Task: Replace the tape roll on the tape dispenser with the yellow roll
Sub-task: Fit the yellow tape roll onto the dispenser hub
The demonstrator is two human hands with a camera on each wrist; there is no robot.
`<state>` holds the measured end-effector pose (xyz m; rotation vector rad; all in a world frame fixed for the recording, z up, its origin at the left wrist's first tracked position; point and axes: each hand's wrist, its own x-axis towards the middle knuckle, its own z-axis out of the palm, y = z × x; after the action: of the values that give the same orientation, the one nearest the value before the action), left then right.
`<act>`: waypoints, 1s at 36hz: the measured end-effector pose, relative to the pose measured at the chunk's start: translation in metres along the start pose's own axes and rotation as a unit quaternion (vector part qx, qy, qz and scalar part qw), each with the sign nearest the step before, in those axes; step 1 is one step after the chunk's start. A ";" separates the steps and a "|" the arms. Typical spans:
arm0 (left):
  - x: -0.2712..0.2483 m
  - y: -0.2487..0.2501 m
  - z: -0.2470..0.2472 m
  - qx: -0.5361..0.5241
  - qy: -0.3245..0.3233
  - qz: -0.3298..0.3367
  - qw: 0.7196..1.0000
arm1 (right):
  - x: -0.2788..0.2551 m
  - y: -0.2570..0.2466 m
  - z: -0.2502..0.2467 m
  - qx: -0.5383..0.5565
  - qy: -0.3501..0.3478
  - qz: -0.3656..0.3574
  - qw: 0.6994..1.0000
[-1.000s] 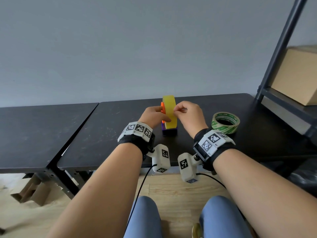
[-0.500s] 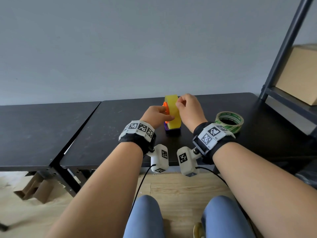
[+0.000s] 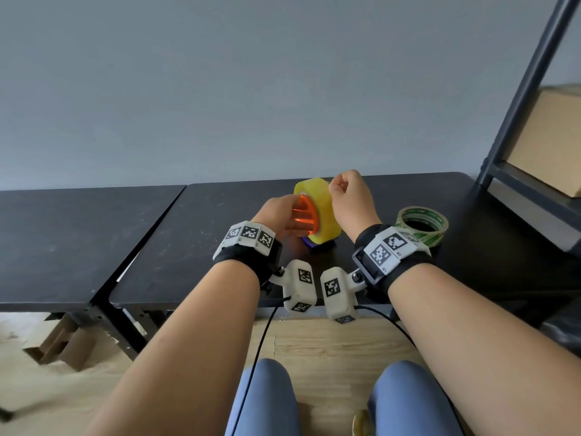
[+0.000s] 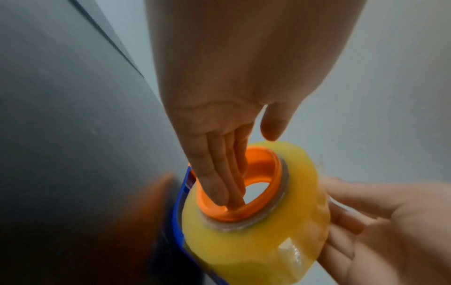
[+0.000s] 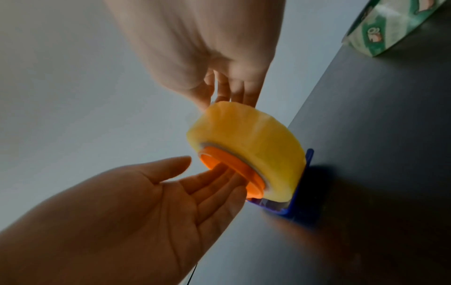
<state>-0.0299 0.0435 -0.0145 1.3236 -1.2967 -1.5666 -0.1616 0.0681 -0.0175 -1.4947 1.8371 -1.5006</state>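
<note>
yellow roll (image 3: 320, 212) upright on the orange hub (image 3: 307, 215) of the tape dispenser (image 4: 179, 216), blue frame down on the dark worktop (image 3: 201, 234), near the middle of the far half. left hand (image 3: 278, 217) at the left face of the roll, fingers (image 4: 214, 173) straight and together, reaching into the hub opening and touching its orange rim, thumb apart above the roll's top edge. right hand (image 3: 350, 201) at the right side of the roll, near its top; fingers curled, thumb and forefinger pinched together at the upper edge, seemingly on a thin clear strip of tape (image 4: 322, 164), though blurred and hard to make out. hands apart from each other, one on each side of the roll. green-printed tape roll (image 3: 422, 225) lying flat on the worktop to the right, well apart from the dispenser. second dark table (image 3: 63, 240) butted against the left. metal shelf frame (image 3: 522, 99) at right with a cardboard box (image 3: 547, 143) on it. knees in blue trousers and wood floor below.
</note>
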 end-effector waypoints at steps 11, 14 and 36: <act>0.008 0.002 0.006 -0.003 0.029 0.003 1.000 | -0.005 0.003 0.000 0.004 -0.002 -0.012 1.000; 0.009 0.000 0.006 0.003 0.031 0.020 0.999 | -0.005 0.002 0.000 0.007 0.001 -0.014 1.000; -0.005 -0.003 -0.004 0.092 -0.063 0.109 0.988 | 0.004 -0.016 -0.006 -0.004 0.046 0.002 0.999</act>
<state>-0.0243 0.0475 -0.0164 1.1610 -1.6398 -1.4246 -0.1597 0.0694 0.0005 -1.4463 1.8978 -1.5874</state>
